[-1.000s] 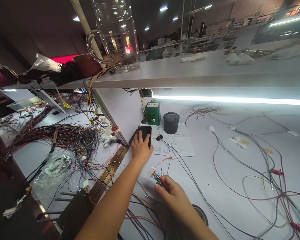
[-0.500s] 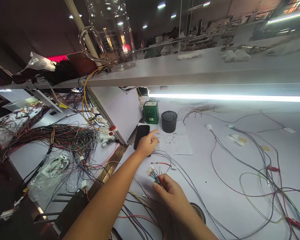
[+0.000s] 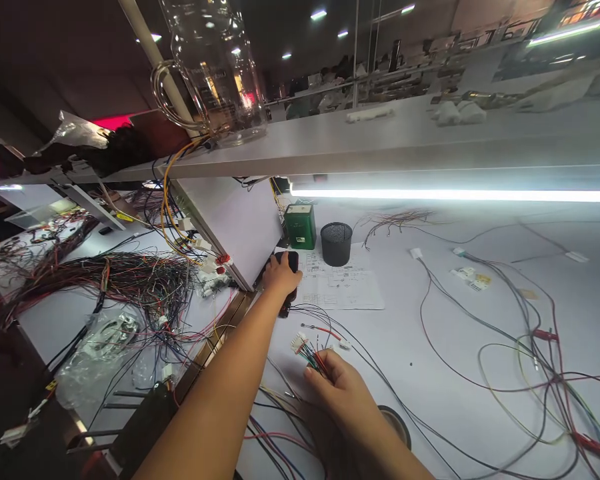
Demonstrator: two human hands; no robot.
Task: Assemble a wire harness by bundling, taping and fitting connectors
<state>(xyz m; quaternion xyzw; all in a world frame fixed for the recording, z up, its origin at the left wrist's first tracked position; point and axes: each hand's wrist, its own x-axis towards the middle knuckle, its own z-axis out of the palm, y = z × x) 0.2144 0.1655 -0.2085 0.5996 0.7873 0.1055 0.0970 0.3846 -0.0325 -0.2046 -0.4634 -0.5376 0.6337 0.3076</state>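
My left hand [image 3: 281, 275] is wrapped over a black phone [image 3: 293, 262] at the left edge of a printed diagram sheet [image 3: 347, 288]. Near the bottom centre, my right hand [image 3: 341, 383] pinches a bundle of thin coloured wires [image 3: 312, 355] between thumb and fingers. A white connector [image 3: 299, 343] tops that bundle, pointing up and left. Just beyond it on the table lies a short red wire [image 3: 325, 329] with a white plug.
A green box [image 3: 301, 228] and a black mesh cup [image 3: 337, 245] stand behind the sheet. Loose cables [image 3: 500, 327] spread over the right side. A large wire pile [image 3: 130, 280] lies left of the divider. A shelf [image 3: 380, 143] with a glass jug [image 3: 220, 87] crosses above.
My left hand has moved left from above the sheet, its pointing finger no longer extended, and has taken hold of the phone, which has shifted slightly. My right hand stays almost where it was.
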